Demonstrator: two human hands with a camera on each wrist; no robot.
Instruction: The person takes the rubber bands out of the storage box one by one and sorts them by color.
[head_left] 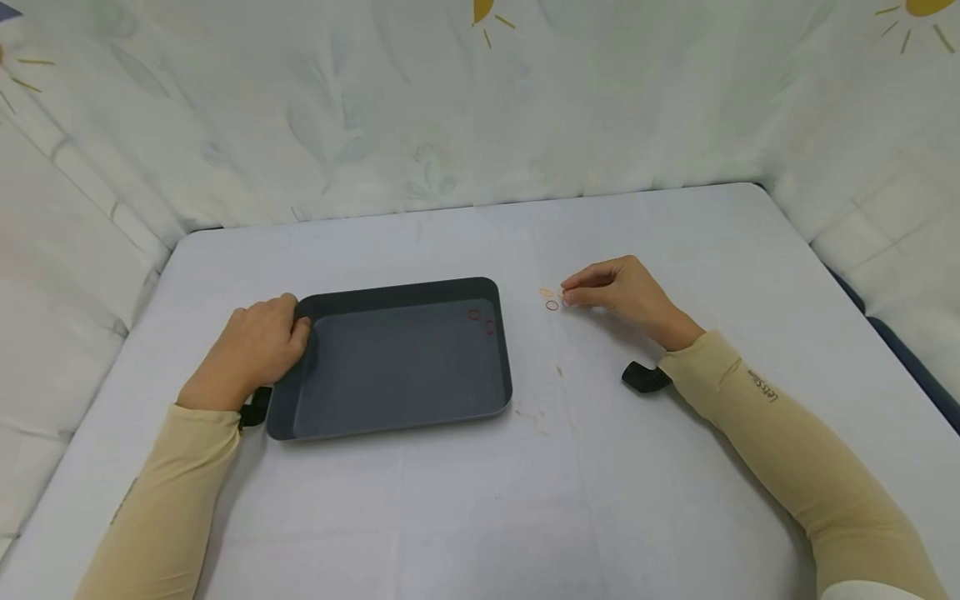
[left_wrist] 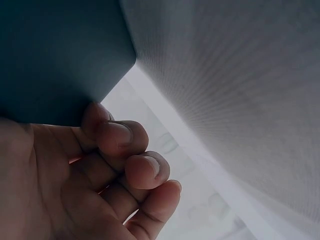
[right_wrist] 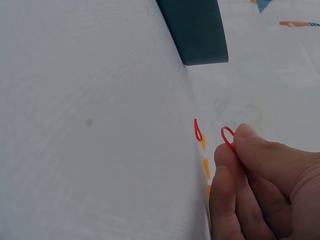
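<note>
The right hand [right_wrist: 260, 185] pinched a red rubber band [right_wrist: 227, 136] (another lay beside); the left hand [head_left: 258, 346] gripped the grey tray [head_left: 397, 417].

1. The shallow dark grey rectangular tray [head_left: 390, 417] looks like smooth matt plastic with rounded corners.
2. The white cloth cover on the table [head_left: 480, 517] is finely woven, matt and faintly stained.
3. The small red rubber band [right_wrist: 227, 136] pinched in the right hand [head_left: 622, 293] looks thin, smooth and slightly glossy.
4. The pale printed fabric backdrop [head_left: 375, 108] hangs soft and matt.
5. The beige knit sleeves [head_left: 787, 450] appear stretchy and dull.
</note>
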